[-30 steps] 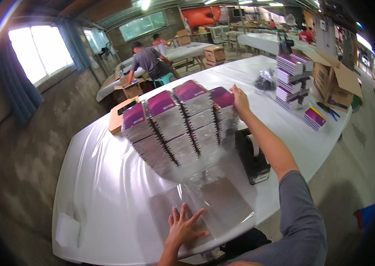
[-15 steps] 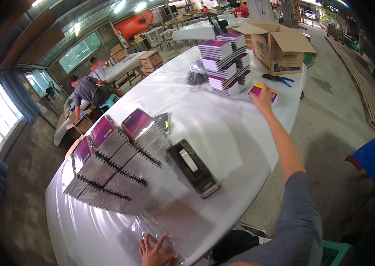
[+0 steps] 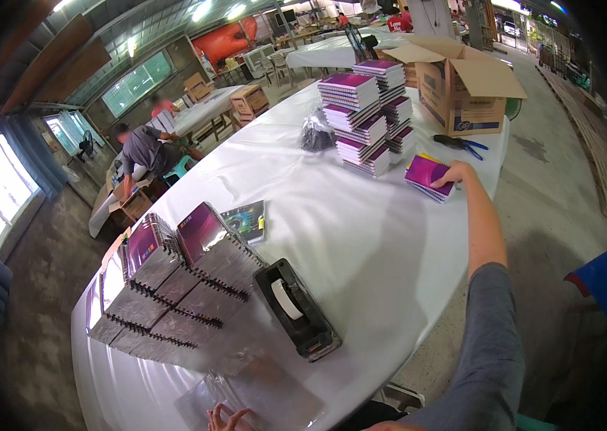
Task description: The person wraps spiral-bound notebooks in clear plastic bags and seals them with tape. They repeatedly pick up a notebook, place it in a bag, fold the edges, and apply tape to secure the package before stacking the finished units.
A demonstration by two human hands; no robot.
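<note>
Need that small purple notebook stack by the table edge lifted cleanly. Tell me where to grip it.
Grip the small notebook stack by its near right edge, coming from the table-edge side where the right hand already rests. It lies flat and apart from the tall stacks, so that side looks unobstructed.

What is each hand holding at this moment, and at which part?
The right hand grips the near right edge of a small stack of purple spiral notebooks. The left hand lies flat on a clear plastic sheet, holding nothing.

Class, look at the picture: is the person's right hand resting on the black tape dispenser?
No, the right hand lies on a small pile of purple notebooks near the table's far edge, well away from the tape dispenser.
</note>
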